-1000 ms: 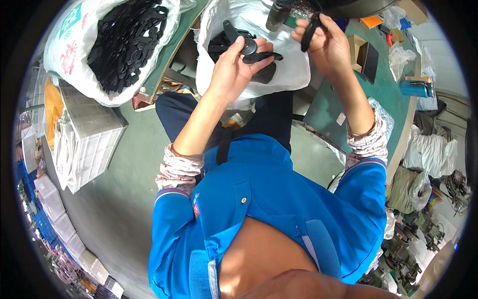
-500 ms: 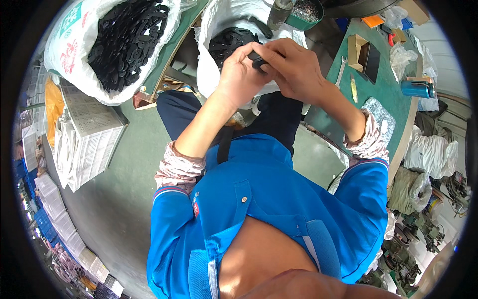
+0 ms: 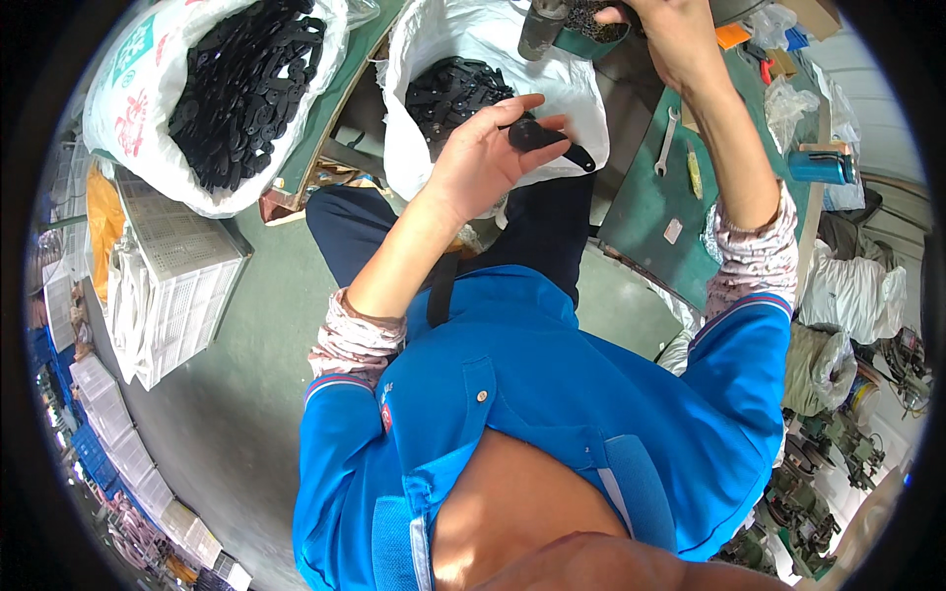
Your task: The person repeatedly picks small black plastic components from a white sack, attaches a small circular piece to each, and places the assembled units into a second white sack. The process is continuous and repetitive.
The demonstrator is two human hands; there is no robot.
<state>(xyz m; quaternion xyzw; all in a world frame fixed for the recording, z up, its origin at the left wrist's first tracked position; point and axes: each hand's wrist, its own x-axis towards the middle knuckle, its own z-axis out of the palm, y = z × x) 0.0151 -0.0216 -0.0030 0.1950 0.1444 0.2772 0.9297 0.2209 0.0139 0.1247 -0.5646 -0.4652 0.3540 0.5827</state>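
Observation:
My left hand (image 3: pixel 475 163) is closed on a black flat part (image 3: pixel 537 138), with a wide rounded end and a narrow arm with a small hole near its tip. The part hangs above the near edge of an open white sack (image 3: pixel 581 108), which has a pile of similar black parts (image 3: pixel 458 94) in it. My right hand (image 3: pixel 680 39) is up at the top edge, at the green container (image 3: pixel 591 44) of small dark pieces. One fingertip shows over those pieces; the other fingers are mostly cut off by the frame, so its grip cannot be seen.
A dark cylinder (image 3: pixel 541 30) stands beside the green container. At left is a fuller sack (image 3: pixel 138 108) of black parts, above a white crate (image 3: pixel 187 295). The right-hand green bench (image 3: pixel 641 217) carries a wrench (image 3: pixel 667 143), a yellow-handled cutter (image 3: pixel 694 172) and a blue bottle (image 3: pixel 821 166).
My hands were together on the black part; now they are apart. The right hand has moved up and right to the green container, while the left keeps the part.

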